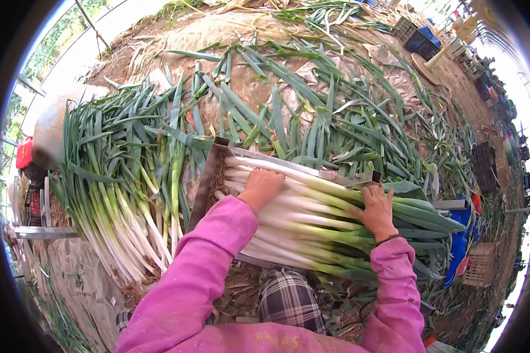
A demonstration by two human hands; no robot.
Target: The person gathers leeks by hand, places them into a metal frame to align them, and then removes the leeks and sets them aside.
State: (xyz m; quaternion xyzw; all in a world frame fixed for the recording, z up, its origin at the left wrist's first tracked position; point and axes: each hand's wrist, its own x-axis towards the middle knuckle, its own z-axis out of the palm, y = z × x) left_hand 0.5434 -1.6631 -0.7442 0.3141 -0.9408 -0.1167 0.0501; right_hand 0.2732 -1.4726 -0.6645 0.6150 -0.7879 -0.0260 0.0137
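A thick layer of leeks lies across a metal tray, white root ends against the upright plate on the left, green leaves out to the right. My left hand rests on the white stalks near the root end, its fingers bent and pressed together over them. Farther right, my right hand lies with fingers spread on the green part, close to the tray's far rail. To the left of the tray, a big heap of loose leeks sits with its roots toward me.
Cut green leaves cover the ground beyond the tray. A dark crate and a round-based stand are at the back right. On the right are a blue bag and a crate. A metal bar juts in from the left.
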